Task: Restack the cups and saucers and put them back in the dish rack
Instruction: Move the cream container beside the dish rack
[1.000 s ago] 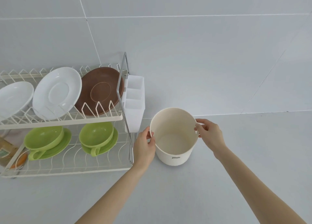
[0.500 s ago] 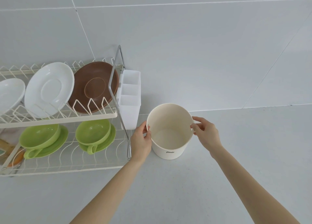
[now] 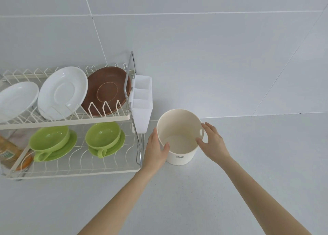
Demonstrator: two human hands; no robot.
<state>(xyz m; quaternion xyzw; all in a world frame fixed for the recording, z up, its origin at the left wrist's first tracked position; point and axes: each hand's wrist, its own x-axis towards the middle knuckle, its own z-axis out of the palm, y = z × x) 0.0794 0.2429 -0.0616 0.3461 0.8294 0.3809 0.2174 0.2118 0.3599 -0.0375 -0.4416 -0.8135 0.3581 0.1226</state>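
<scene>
The cream two-tier dish rack [image 3: 71, 120] stands at the left. On its lower tier sit two green cups [image 3: 48, 140] [image 3: 102, 135], each on a green saucer [image 3: 68, 148] [image 3: 117, 148]. The upper tier holds two white saucers [image 3: 16, 100] [image 3: 62, 92] and a brown saucer [image 3: 106, 91], all on edge. Right of the rack an empty cream bucket [image 3: 181, 157] stands on the counter. My left hand [image 3: 155, 150] lies loosely against its left wall, thumb on the front. My right hand [image 3: 213, 143] hovers at its right handle hole with fingers spread.
A white plastic cutlery holder [image 3: 142, 103] hangs on the rack's right end, just beside the bucket. A food packet [image 3: 8, 149] lies at the rack's lower left. Grey counter [image 3: 248, 163] stretches to the right and front; a tiled wall rises behind.
Both hands gripped the bucket's rim earlier; now their fingers have loosened and spread, and the bucket rests on the counter next to the rack.
</scene>
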